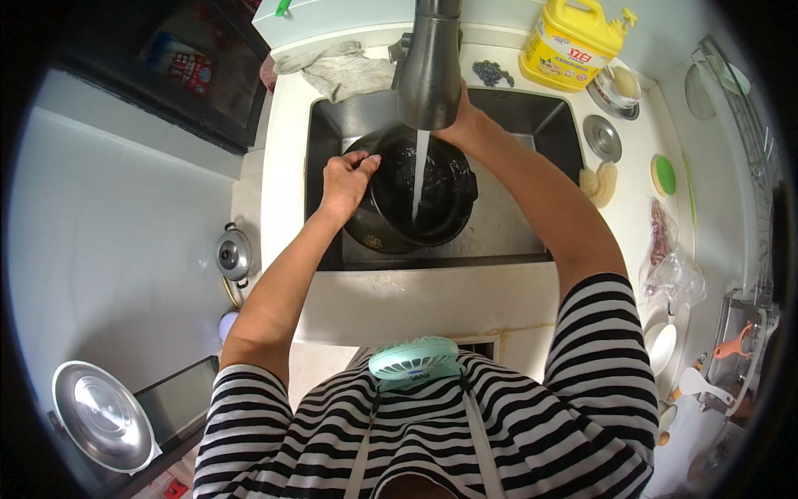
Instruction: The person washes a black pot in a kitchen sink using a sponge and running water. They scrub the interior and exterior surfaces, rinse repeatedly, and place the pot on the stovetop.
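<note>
A dark, glossy cooking pot [393, 240] with a small gold pattern on its side rests tilted in the sink [505, 231]. Water [421, 168] streams into it from the grey metal faucet [427, 75]. My left hand [346, 181] grips the pot's left rim between thumb and fingers. Behind the faucet head, my right hand [462, 118] reaches to the pot's far side. Its fingers are mostly hidden, so its hold is unclear. A side handle [474, 186] juts from the pot's right edge.
A grey cloth [349, 72] lies behind the sink, and a steel-wool scrubber [492, 73] beside a yellow detergent jug [564, 53]. Along the right counter are a metal lid [602, 138], loofah pieces [598, 185], a green-topped round sponge [664, 175] and a plastic bag [676, 277].
</note>
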